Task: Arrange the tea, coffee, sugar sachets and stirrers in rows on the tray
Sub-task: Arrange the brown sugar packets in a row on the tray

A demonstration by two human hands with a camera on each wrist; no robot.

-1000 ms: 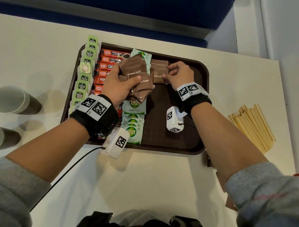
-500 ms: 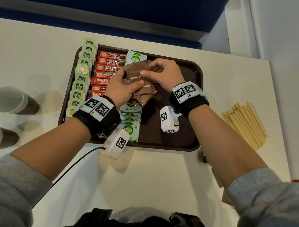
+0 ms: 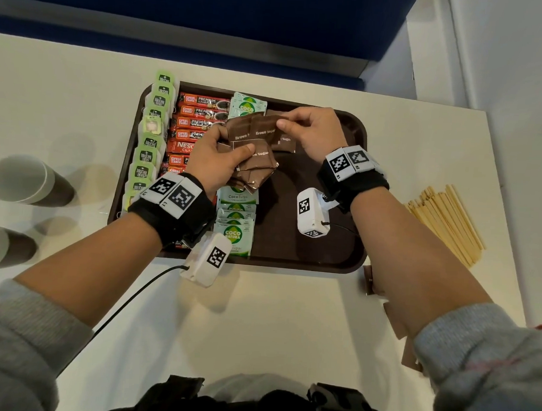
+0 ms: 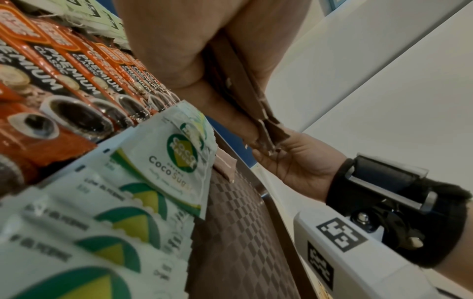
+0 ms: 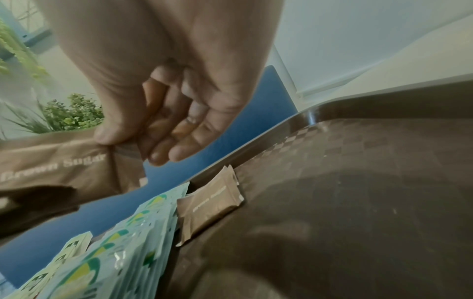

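Above the tray's [image 3: 358, 137] centre, the left hand [image 3: 215, 162] clutches a fanned stack of brown sugar sachets [image 3: 254, 170]; the right hand [image 3: 316, 131] pinches the top one [image 3: 265, 127]. Peeling it cleanly, then laying it beside the placed sachet [image 3: 286, 142], should continue the row.

Bare tray floor [image 3: 297, 212] right of sachet rows [image 3: 236, 222]

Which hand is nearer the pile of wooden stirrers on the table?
Right. The right hand is over the brown tray's far right part, nearer the wooden stirrers; the left hand is farther left, gripping brown sugar sachets.
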